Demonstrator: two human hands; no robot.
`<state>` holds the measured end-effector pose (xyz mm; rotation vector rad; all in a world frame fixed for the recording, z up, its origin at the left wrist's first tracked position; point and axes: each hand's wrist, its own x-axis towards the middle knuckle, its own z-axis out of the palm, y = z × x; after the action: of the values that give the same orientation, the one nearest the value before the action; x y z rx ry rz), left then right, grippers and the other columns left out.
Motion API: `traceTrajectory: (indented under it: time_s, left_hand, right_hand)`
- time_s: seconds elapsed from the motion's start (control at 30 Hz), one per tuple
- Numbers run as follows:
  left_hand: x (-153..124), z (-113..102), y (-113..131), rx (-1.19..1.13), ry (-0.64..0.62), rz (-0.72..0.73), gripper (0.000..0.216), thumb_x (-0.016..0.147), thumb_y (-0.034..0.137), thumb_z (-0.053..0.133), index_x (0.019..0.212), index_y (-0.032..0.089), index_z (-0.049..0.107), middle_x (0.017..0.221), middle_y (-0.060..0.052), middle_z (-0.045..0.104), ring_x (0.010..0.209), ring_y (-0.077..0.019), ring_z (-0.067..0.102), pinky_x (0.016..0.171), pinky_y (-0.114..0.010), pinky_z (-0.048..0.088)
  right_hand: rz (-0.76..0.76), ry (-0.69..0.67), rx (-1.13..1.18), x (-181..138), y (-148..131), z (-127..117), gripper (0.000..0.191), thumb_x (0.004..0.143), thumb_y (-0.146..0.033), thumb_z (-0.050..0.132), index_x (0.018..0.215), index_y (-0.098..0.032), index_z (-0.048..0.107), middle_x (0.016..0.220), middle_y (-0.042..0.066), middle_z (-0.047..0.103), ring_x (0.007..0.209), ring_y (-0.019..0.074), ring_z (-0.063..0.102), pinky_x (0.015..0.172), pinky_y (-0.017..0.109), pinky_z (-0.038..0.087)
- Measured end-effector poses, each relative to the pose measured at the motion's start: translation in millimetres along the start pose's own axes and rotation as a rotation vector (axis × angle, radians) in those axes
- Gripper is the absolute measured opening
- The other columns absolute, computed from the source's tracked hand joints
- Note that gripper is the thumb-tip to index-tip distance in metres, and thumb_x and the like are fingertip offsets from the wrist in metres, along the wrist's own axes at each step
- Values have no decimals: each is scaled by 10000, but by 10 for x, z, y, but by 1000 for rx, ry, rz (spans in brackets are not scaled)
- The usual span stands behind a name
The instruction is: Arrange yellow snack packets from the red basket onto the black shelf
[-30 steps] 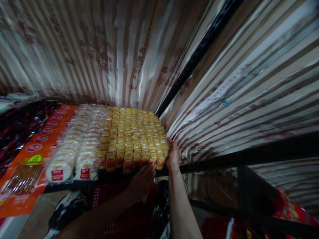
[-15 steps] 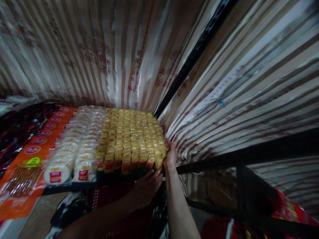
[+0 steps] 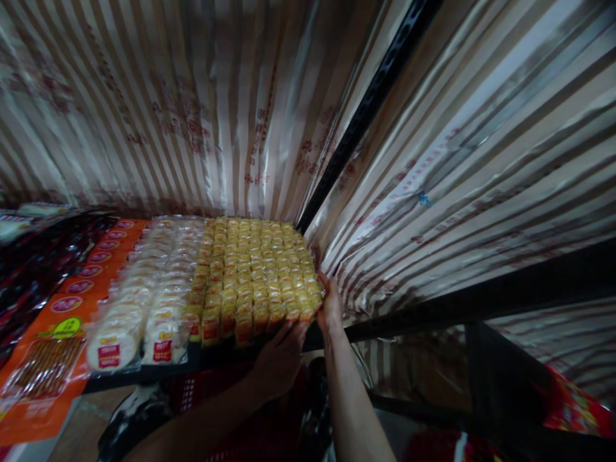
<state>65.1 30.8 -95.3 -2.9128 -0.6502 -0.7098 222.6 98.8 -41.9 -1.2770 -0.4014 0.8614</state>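
Small yellow wrapped snack packets (image 3: 260, 269) stand in tight rows on the dark shelf (image 3: 212, 353). At the front right corner of these rows, my left hand (image 3: 283, 350) touches the lower front of the packets with its fingers extended. My right hand (image 3: 331, 305) lies along the right side of the block, fingers pointing up and away between the packets and the striped covering. Some of its fingertips are hidden. Neither hand lifts a packet.
Left of the yellow rows are round white packaged cakes (image 3: 163, 327) and orange snack bags (image 3: 52, 340). Dark wrapped packets (image 3: 52, 256) lie farther left. Striped sheeting (image 3: 216, 115) hangs behind, with a black upright (image 3: 356, 135) at the corner. A red basket (image 3: 240, 417) sits below.
My left hand has moved up slightly against the front packets. The right front corner packets now stand more in line with their neighbours. The right hand stays at the side; the view has shifted slightly.
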Motion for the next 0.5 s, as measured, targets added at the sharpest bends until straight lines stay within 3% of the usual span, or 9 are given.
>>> traceTrajectory:
  time_s: [0.3,0.5]
  left_hand:
    - [26,-74,-85,-3,-38,14,457,909,232,321,1325,48,369,1420,-98,364,1381,-206,117,1146,-404,48]
    - [39,-81,-89,-19,-32,14,447,907,236,337,1314,58,387,1411,-92,381,1374,-196,151,1147,-409,56]
  right_hand:
    - [58,36,45,7,-47,32,448,788,-524,398,971,-192,636,980,31,691,971,189,615,861,337,463]
    - [21,-72,51,-43,-61,88,397,744,-491,522,967,-189,650,894,15,712,972,182,614,843,305,469]
